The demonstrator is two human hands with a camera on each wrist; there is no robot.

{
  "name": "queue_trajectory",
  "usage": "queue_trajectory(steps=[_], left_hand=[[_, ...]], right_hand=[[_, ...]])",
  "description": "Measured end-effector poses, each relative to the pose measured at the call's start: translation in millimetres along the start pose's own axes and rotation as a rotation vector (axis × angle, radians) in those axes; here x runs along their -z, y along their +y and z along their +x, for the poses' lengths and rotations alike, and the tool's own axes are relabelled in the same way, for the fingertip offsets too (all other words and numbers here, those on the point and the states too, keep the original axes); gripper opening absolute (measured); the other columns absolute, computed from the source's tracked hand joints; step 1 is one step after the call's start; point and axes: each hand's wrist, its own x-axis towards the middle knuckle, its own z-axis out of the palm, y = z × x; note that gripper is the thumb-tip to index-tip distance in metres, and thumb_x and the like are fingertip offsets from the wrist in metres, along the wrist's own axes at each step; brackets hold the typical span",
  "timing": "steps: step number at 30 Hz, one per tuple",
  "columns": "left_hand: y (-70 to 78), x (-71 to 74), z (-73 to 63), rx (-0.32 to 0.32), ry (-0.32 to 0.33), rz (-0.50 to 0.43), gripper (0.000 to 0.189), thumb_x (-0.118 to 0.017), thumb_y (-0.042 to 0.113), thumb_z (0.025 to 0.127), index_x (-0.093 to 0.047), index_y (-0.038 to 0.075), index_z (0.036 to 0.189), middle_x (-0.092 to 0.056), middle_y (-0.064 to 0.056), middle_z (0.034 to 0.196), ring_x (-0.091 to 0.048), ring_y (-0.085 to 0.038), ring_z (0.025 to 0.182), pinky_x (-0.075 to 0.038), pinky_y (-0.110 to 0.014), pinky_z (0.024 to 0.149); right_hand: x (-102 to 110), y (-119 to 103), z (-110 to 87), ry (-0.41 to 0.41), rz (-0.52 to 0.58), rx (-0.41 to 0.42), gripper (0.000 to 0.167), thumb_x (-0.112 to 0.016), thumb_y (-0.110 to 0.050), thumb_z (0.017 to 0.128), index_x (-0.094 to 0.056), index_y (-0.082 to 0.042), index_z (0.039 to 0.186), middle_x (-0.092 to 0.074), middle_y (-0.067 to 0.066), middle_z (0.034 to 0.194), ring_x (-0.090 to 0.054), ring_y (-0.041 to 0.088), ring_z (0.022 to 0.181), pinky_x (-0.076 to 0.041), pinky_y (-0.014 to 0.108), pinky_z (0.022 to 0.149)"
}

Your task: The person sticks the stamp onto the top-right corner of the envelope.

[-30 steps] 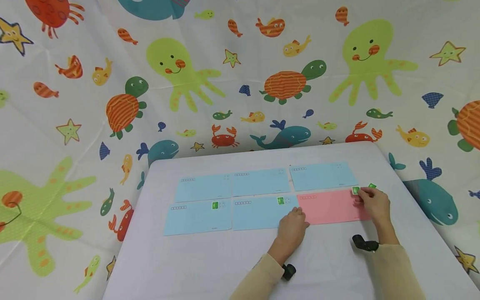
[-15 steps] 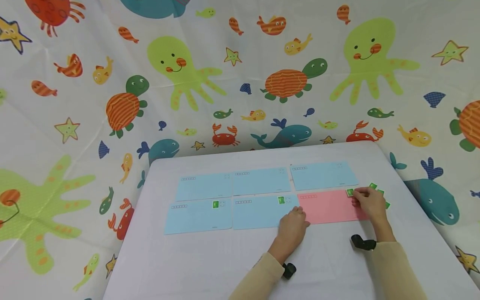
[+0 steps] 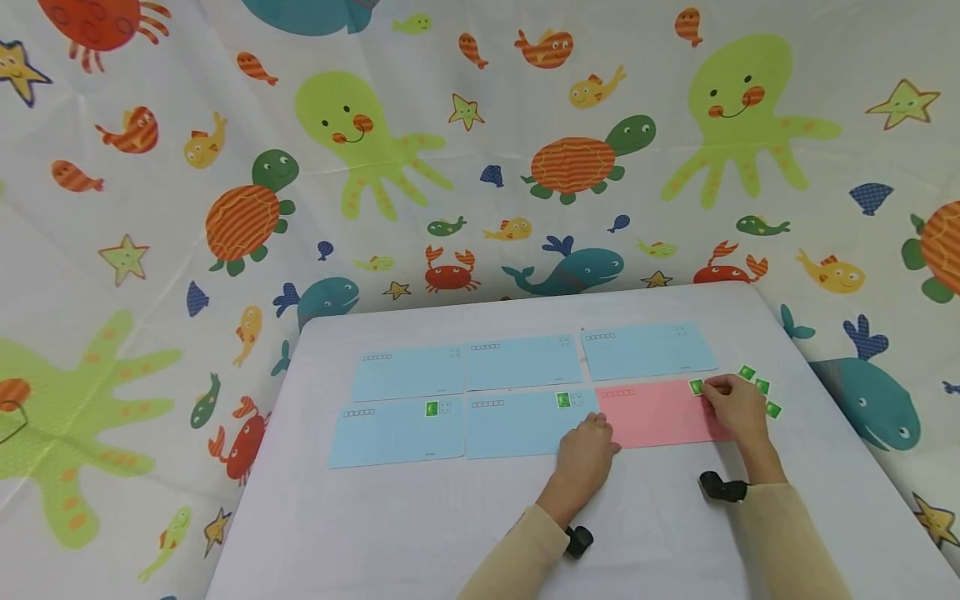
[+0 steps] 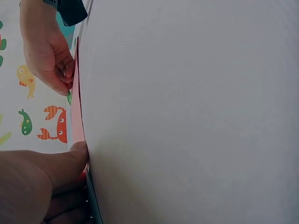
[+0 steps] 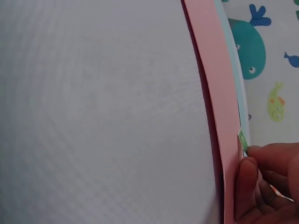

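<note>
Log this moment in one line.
right hand: pinches stamp at top right of pink envelope | left hand: touches its lower left | loose stamps: beside right hand

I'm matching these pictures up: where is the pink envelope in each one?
Head: the pink envelope lies right of centre, in the lower half.
Left wrist: the pink envelope is a narrow strip at left, nearly edge-on.
Right wrist: the pink envelope runs top to bottom, right of centre.
Shared landmark: the right hand, at right, upper left and lower right respectively.

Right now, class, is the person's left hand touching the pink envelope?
Touching. The left wrist view shows it: the left hand rests its thumb on the pink envelope, with no gap visible.
</note>
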Motion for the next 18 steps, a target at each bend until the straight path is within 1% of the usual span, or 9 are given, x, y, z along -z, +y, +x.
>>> queue_trajectory(steps=[6,10,14,18], left_hand=[[0.5,0.4,1.0,0.009,-0.015,-0.007,0.029,-0.074,0.039,0.090,-0.076,0.018,0.110,-0.073,0.007,0.117,-0.070,-0.007,0.101,-0.059,-0.022,0.077],[0.8,0.6,1.0,0.014,-0.029,0.002,0.031,-0.074,0.040,0.090,-0.076,0.019,0.113,-0.073,0.008,0.120,-0.070,-0.006,0.106,-0.059,-0.022,0.080],[0.5,0.8,0.7,0.010,-0.022,0.006,0.030,-0.073,0.040,0.090,-0.076,0.019,0.112,-0.073,0.008,0.117,-0.070,-0.006,0.104,-0.059,-0.022,0.079],[0.1,0.5,0.6,0.001,-0.011,0.007,0.028,-0.073,0.039,0.090,-0.076,0.019,0.110,-0.073,0.008,0.113,-0.070,-0.006,0.099,-0.059,-0.021,0.077]], right_hand=[[-2.0,0.7,1.4,-0.003,-0.005,0.001,0.036,-0.058,-0.020,0.101,-0.062,0.009,0.120,-0.066,0.028,0.104,-0.064,0.030,0.086,-0.047,0.022,0.062],[-2.4,-0.8,0.1,0.001,-0.022,0.013,0.034,-0.057,-0.019,0.100,-0.062,0.010,0.118,-0.065,0.029,0.105,-0.061,0.033,0.089,-0.049,0.031,0.069],[-2.3,-2.8,-1.6,0.000,-0.029,0.025,0.034,-0.056,-0.019,0.100,-0.061,0.010,0.118,-0.064,0.030,0.107,-0.060,0.037,0.093,-0.051,0.040,0.075],[-2.7,-3.9,-2.2,-0.005,-0.027,0.030,0.034,-0.056,-0.018,0.100,-0.061,0.010,0.118,-0.063,0.031,0.109,-0.058,0.038,0.094,-0.051,0.043,0.077]])
